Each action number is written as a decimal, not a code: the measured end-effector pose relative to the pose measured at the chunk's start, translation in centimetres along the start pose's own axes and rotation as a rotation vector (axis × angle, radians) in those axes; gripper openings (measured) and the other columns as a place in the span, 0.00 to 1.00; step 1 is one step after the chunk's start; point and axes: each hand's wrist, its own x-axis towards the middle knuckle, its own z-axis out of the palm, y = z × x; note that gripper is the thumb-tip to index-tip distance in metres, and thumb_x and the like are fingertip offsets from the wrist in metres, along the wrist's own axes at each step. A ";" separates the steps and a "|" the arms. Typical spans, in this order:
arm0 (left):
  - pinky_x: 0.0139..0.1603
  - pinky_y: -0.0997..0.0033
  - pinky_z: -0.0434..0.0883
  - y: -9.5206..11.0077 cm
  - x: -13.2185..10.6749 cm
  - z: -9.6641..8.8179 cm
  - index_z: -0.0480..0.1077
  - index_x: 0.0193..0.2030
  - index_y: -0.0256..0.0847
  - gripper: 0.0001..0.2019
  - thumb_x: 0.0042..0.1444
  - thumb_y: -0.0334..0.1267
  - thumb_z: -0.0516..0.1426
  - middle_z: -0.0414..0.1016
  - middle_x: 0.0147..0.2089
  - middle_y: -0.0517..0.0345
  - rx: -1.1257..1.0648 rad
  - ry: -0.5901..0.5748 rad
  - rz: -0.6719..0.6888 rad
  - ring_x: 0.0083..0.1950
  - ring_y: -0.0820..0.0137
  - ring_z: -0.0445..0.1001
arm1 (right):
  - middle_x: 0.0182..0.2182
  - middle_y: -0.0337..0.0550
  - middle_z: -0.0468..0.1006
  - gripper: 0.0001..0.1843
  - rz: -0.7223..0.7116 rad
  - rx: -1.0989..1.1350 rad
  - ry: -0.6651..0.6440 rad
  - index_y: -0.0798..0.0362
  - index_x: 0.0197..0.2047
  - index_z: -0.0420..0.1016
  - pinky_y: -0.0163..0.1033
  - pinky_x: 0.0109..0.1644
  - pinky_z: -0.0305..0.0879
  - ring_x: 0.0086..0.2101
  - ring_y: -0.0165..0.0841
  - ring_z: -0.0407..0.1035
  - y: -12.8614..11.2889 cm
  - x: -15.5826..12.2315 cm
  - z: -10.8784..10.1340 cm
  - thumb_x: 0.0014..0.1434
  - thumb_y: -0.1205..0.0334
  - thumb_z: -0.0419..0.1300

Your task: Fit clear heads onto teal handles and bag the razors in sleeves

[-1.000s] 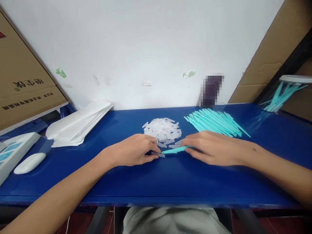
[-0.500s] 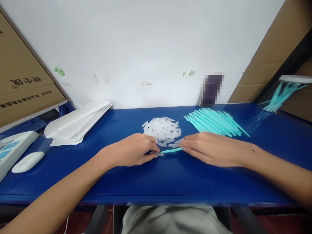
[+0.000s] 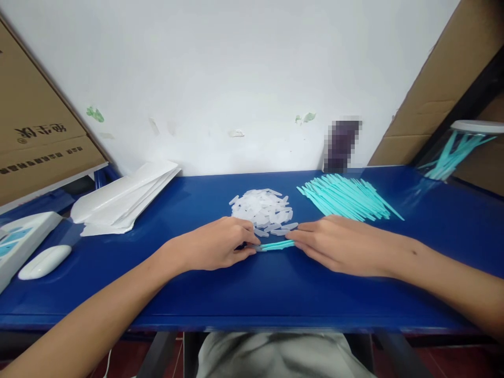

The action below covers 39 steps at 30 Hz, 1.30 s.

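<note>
Between my hands, just above the table front, lie thin turquoise plastic sticks [image 3: 277,245], at least two side by side. My left hand [image 3: 220,244] pinches their left ends, where a bit of translucent plastic shows at the fingertips. The right ends are in the closed fingers of my right hand [image 3: 334,244], which hides them. Right behind the sticks is a heap of small translucent white plastic pieces [image 3: 262,207], flat and elongated. A pile of similar turquoise sticks [image 3: 346,197] lies beyond my right hand.
White sheet-like packets [image 3: 126,197] lie at the back left of the blue table [image 3: 252,294]. A white computer mouse [image 3: 45,262] and a white box-like object [image 3: 23,236] are on the left. A clear jar [image 3: 452,152] holding turquoise sticks stands far right. Cardboard [image 3: 35,110] leans left.
Two turquoise sticks now show side by side between my hands, where one showed before. My right hand has shifted slightly toward me, and the loose translucent pieces beside its fingertips show more fully.
</note>
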 end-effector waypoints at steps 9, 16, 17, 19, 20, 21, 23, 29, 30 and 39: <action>0.42 0.64 0.70 1.9 0.6 2.5 0.73 0.48 0.35 0.14 0.71 0.35 0.46 0.73 0.43 0.48 0.271 0.225 0.006 0.42 0.64 0.73 | 0.31 0.43 0.75 0.17 0.076 0.005 -0.010 0.54 0.38 0.72 0.40 0.27 0.46 0.22 0.31 0.64 -0.7 0.5 0.2 0.71 0.62 0.45; 0.31 0.71 0.66 1.4 0.8 2.4 0.63 0.45 0.38 0.15 0.74 0.38 0.38 0.73 0.33 0.56 0.319 0.538 0.093 0.29 0.70 0.69 | 0.22 0.33 0.62 0.23 0.178 0.710 0.030 0.52 0.35 0.69 0.36 0.30 0.53 0.23 0.28 0.55 -0.1 0.4 -1.4 0.73 0.49 0.42; 0.28 0.72 0.64 1.4 0.9 2.7 0.62 0.44 0.39 0.15 0.74 0.38 0.37 0.73 0.31 0.57 0.330 0.569 0.105 0.27 0.71 0.68 | 0.22 0.34 0.61 0.24 0.193 0.776 0.015 0.52 0.37 0.71 0.36 0.29 0.53 0.23 0.28 0.55 -0.2 0.4 -1.5 0.73 0.47 0.43; 0.25 0.73 0.61 1.7 1.0 3.2 0.60 0.43 0.39 0.15 0.75 0.38 0.36 0.71 0.28 0.59 0.345 0.614 0.129 0.23 0.72 0.65 | 0.22 0.34 0.60 0.25 0.212 0.861 -0.015 0.53 0.38 0.74 0.36 0.29 0.52 0.24 0.29 0.55 -0.5 0.4 -1.5 0.72 0.45 0.44; 0.24 0.73 0.61 1.9 1.1 3.3 0.60 0.43 0.39 0.16 0.75 0.38 0.36 0.71 0.27 0.59 0.356 0.623 0.140 0.23 0.72 0.65 | 0.22 0.34 0.60 0.26 0.213 0.884 -0.026 0.53 0.39 0.75 0.36 0.29 0.52 0.24 0.29 0.55 -0.6 0.5 -1.4 0.72 0.45 0.44; 0.25 0.72 0.61 2.1 1.2 3.4 0.60 0.42 0.39 0.16 0.75 0.39 0.36 0.71 0.27 0.59 0.369 0.616 0.148 0.24 0.72 0.65 | 0.22 0.34 0.59 0.26 0.206 0.894 -0.036 0.53 0.38 0.75 0.36 0.29 0.52 0.24 0.29 0.54 -0.6 0.5 -1.4 0.72 0.45 0.44; 0.27 0.71 0.63 2.1 1.3 3.1 0.61 0.40 0.39 0.17 0.75 0.41 0.36 0.71 0.28 0.58 0.385 0.560 0.154 0.25 0.71 0.66 | 0.21 0.33 0.58 0.26 0.181 0.876 -0.051 0.53 0.38 0.74 0.37 0.29 0.51 0.23 0.29 0.53 -0.4 0.6 -1.4 0.72 0.45 0.44; 0.32 0.70 0.63 -2.2 0.6 0.4 0.63 0.40 0.39 0.23 0.74 0.48 0.34 0.71 0.31 0.55 0.264 0.622 -0.028 0.29 0.70 0.67 | 0.37 0.47 0.78 0.24 0.280 0.334 0.236 0.52 0.39 0.74 0.42 0.41 0.59 0.35 0.38 0.70 3.5 0.3 -2.7 0.71 0.47 0.43; 0.32 0.69 0.62 -3.5 0.3 -0.1 0.64 0.41 0.39 0.23 0.74 0.48 0.35 0.71 0.31 0.55 0.273 0.676 -0.135 0.29 0.69 0.67 | 0.35 0.48 0.79 0.25 0.373 0.202 0.282 0.52 0.40 0.74 0.43 0.41 0.59 0.34 0.40 0.71 4.7 0.0 -2.9 0.71 0.46 0.43; 0.43 0.65 0.64 -13.8 -2.1 -1.3 0.67 0.41 0.41 0.21 0.72 0.48 0.39 0.76 0.43 0.48 0.367 0.475 -0.707 0.45 0.58 0.73 | 0.18 0.45 0.75 0.18 0.672 0.054 -0.182 0.53 0.39 0.78 0.45 0.32 0.61 0.27 0.45 0.73 10.3 -1.4 -1.5 0.62 0.48 0.56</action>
